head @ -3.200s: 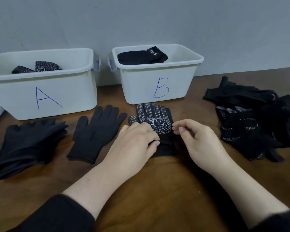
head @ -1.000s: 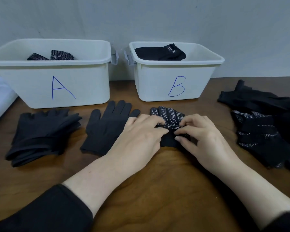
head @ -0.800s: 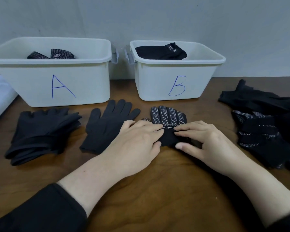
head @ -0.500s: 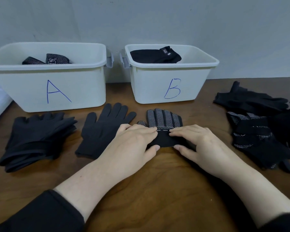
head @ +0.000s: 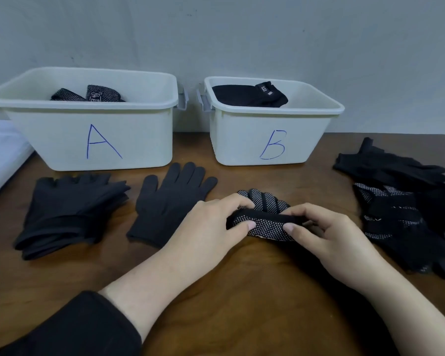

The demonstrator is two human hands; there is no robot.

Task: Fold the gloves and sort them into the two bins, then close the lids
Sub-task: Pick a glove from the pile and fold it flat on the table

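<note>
Hands mid-fold at frame centre: left hand (head: 213, 227) and right hand (head: 329, 232) both pinch dotted glove (head: 265, 217), cuff half rolled over its fingers, below bin B (head: 272, 140).

Tabletop (head: 242, 304): brown wood with visible grain, filling the lower part of the view and running back to the wall; surface slightly glossy. Wall (head: 242, 34): plain grey-white, matte, with a few small dark specks; it meets the tabletop along a straight line behind everything. White object (head: 0, 152): flat, at the left edge, lying on the tabletop and cut off by the frame; its near edge runs diagonally; a small dark mark shows on its upper face; what it is cannot be told.
</note>
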